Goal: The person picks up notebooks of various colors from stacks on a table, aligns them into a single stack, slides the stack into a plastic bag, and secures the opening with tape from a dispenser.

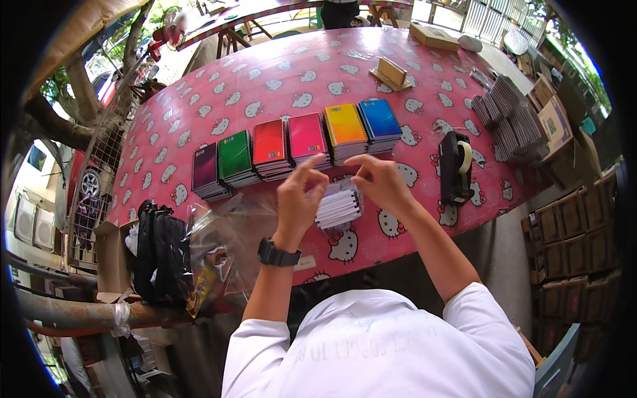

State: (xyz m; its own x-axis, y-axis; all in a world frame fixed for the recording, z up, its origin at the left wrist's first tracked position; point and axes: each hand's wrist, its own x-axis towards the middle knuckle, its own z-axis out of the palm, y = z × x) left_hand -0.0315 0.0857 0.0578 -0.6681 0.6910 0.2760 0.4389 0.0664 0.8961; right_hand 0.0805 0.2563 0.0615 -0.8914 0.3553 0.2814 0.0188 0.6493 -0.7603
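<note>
A small stack of spiral notebooks (pixel 337 209), edges facing me, lies in clear plastic on the table between my hands. My left hand (pixel 300 199), with a black watch on its wrist, is raised at the stack's left side, its fingers bent and apart. Over the right side hovers my right hand (pixel 381 184), index finger and thumb apart; I see nothing gripped in either hand. Just beyond stands a row of notebook piles: purple (pixel 206 166), green (pixel 235 152), red (pixel 269 141), pink (pixel 306 134), yellow (pixel 345 125) and blue (pixel 379 119).
A black tape dispenser (pixel 455 169) stands to the right on the pink patterned table (pixel 265 79). Past it are piled notebooks (pixel 511 119) and cardboard boxes (pixel 556 123). Clear plastic bags (pixel 232 229) and a black backpack (pixel 159 249) are at left. A wooden holder (pixel 392 74) sits farther back.
</note>
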